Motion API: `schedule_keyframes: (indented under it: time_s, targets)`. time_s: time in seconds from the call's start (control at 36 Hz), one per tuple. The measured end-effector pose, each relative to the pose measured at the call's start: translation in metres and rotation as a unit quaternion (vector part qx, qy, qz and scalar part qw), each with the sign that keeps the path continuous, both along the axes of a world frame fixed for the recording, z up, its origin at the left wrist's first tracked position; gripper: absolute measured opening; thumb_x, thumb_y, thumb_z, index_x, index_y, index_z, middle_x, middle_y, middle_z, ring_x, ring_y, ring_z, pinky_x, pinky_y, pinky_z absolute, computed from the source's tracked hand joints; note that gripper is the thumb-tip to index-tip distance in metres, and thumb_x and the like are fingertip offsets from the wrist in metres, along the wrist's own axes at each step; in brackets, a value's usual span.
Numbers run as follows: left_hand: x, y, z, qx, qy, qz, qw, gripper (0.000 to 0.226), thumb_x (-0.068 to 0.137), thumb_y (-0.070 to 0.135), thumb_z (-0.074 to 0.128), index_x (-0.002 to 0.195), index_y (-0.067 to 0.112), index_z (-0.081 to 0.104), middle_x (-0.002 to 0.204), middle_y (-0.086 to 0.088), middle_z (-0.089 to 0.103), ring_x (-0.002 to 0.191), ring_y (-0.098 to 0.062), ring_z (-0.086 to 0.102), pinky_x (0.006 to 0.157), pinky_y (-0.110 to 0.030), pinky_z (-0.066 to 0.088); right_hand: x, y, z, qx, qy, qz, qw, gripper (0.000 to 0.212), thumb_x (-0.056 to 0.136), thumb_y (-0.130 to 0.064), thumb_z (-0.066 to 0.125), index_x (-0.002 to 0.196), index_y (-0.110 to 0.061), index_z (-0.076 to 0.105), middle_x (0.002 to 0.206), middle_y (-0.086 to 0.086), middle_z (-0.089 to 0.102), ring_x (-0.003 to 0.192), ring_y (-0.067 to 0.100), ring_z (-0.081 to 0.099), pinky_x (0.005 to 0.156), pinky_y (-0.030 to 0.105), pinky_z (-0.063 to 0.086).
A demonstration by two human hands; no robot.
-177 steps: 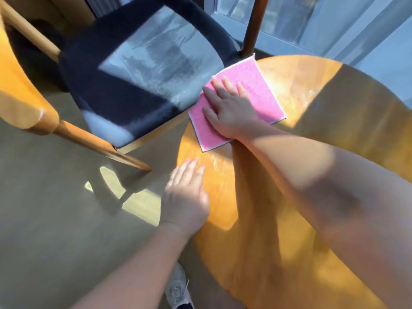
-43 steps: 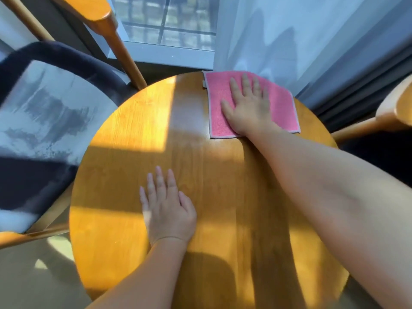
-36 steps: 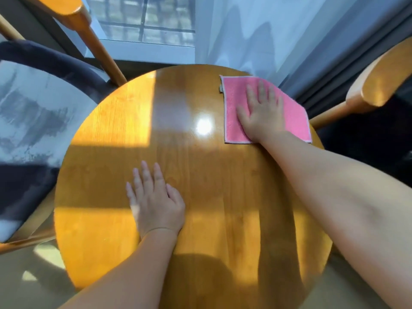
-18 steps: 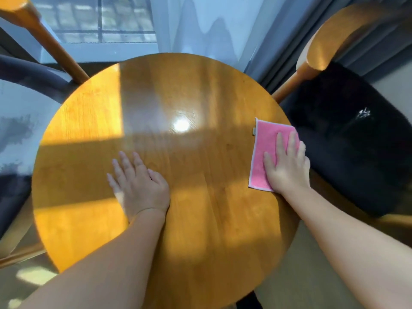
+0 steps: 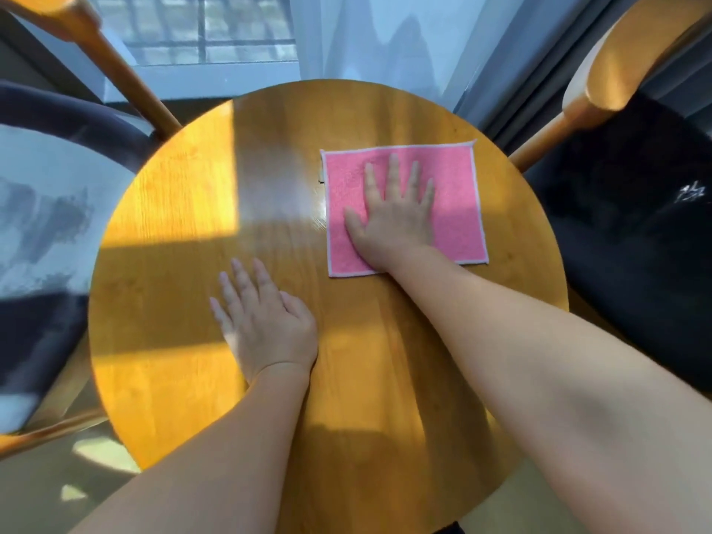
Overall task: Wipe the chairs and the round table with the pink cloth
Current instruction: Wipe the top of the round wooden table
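Observation:
The pink cloth point(image 5: 456, 210) lies spread flat on the right half of the round wooden table point(image 5: 173, 264). My right hand point(image 5: 393, 217) presses down on the cloth's middle with straight, spread fingers. My left hand point(image 5: 266, 321) rests flat on the bare table top, left of the cloth and nearer to me. A chair with a dark cushion point(image 5: 50, 210) stands at the left, its seat lit pale by sun. A second chair with a dark seat point(image 5: 632, 233) stands at the right.
A window with a white sill point(image 5: 215, 75) and a pale curtain point(image 5: 385, 40) are behind the table. The left chair's wooden back post point(image 5: 127, 82) and the right chair's curved backrest point(image 5: 632, 52) stand close to the table's rim. Grey floor point(image 5: 50, 491) shows at lower left.
My right hand has slid the cloth from the table's right edge back toward the middle and farther from me; the whole cloth now lies on the table. My left hand has stayed flat on the table.

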State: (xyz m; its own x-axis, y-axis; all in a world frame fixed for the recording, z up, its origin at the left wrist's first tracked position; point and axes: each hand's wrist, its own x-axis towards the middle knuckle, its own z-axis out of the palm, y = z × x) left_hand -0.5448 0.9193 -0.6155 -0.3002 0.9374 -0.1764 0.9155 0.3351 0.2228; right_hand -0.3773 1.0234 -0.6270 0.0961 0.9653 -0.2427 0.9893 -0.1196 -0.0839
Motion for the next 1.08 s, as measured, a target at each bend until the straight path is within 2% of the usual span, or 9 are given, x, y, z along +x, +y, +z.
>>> schedule_keyframes:
  time_s: [0.28,0.56,0.61,0.67,0.75,0.83,0.94,1.03,1.08]
  targets:
    - [-0.001,-0.002,-0.004,0.018,0.005,0.003,1.0,0.064,0.086,0.029,0.026,0.146,0.008,0.028,0.156,-0.012,0.017,0.144,-0.027,0.008,0.116,-0.044,-0.002,0.037,-0.032,-0.001,-0.001,0.007,0.03,1.0,0.08,0.084,-0.071,0.01,0.154,-0.034,-0.001,0.164,0.004,-0.007,0.148,0.039,-0.009,0.115,0.057,-0.009]
    - [-0.002,-0.002,-0.009,0.038,0.006,0.001,0.999,0.06,0.089,0.028,0.028,0.146,0.008,0.028,0.156,-0.011,0.017,0.144,-0.026,0.009,0.116,-0.044,-0.001,0.131,-0.122,-0.005,-0.009,-0.041,-0.103,0.994,0.079,0.086,-0.074,0.006,0.154,-0.034,-0.004,0.164,0.004,-0.005,0.148,0.037,-0.008,0.117,0.057,-0.005]
    - [-0.003,-0.002,-0.01,0.045,0.005,-0.001,0.999,0.06,0.089,0.027,0.03,0.146,0.008,0.029,0.156,-0.011,0.018,0.144,-0.026,0.009,0.115,-0.044,0.0,0.139,-0.143,-0.002,0.004,-0.039,-0.132,0.99,0.079,0.088,-0.073,0.009,0.155,-0.031,0.001,0.164,0.006,0.0,0.148,0.039,-0.002,0.116,0.06,0.007]
    - [-0.004,-0.003,-0.011,0.049,0.002,0.0,0.999,0.06,0.089,0.028,0.029,0.146,0.009,0.029,0.157,-0.01,0.017,0.144,-0.025,0.009,0.115,-0.043,-0.001,0.141,-0.164,0.0,0.014,-0.029,-0.165,0.986,0.079,0.089,-0.071,0.011,0.154,-0.028,0.004,0.163,0.008,0.004,0.142,0.042,0.015,0.108,0.059,0.03]
    - [-0.004,-0.002,-0.012,0.055,-0.003,0.0,0.998,0.06,0.089,0.028,0.028,0.146,0.009,0.029,0.157,-0.01,0.017,0.144,-0.025,0.009,0.115,-0.043,-0.001,0.136,-0.19,0.001,0.044,-0.003,-0.218,0.975,0.077,0.09,-0.067,0.019,0.153,-0.024,0.007,0.159,0.01,0.01,0.116,0.042,0.045,0.087,0.049,0.047]
    - [-0.004,-0.002,-0.009,0.047,-0.02,-0.002,0.999,0.057,0.092,0.026,0.03,0.146,0.009,0.028,0.157,-0.011,0.016,0.145,-0.025,0.007,0.115,-0.043,-0.002,0.132,-0.213,0.003,0.038,0.014,-0.269,0.962,0.077,0.092,-0.061,0.029,0.152,-0.017,0.01,0.141,0.02,0.034,0.101,0.042,0.056,0.08,0.047,0.048]
    - [-0.007,-0.001,0.003,0.021,-0.055,-0.006,0.998,0.056,0.094,0.024,0.036,0.147,0.009,0.026,0.158,-0.01,0.013,0.145,-0.023,0.005,0.115,-0.042,-0.003,0.132,-0.242,0.011,-0.01,0.03,-0.304,0.952,0.076,0.095,-0.054,0.029,0.151,-0.006,0.011,0.119,0.018,0.058,0.096,0.041,0.062,0.077,0.044,0.047]
    - [-0.011,-0.004,0.025,0.02,-0.077,-0.015,0.997,0.052,0.092,0.021,0.042,0.141,0.006,0.036,0.154,-0.015,0.023,0.143,-0.026,0.014,0.115,-0.042,0.006,0.135,-0.259,0.027,-0.087,0.029,-0.303,0.949,0.07,0.097,-0.054,0.021,0.151,-0.009,0.015,0.1,0.008,0.065,0.09,0.035,0.064,0.062,0.034,0.041]
    - [-0.01,-0.011,0.047,0.031,-0.082,-0.038,0.995,0.047,0.09,0.017,0.046,0.135,0.003,0.044,0.146,-0.019,0.035,0.138,-0.028,0.024,0.111,-0.042,0.016,0.136,-0.267,0.046,-0.105,0.035,-0.302,0.947,0.059,0.097,-0.052,0.025,0.14,-0.013,0.032,0.08,-0.001,0.059,0.071,0.025,0.061,0.052,0.031,0.034]
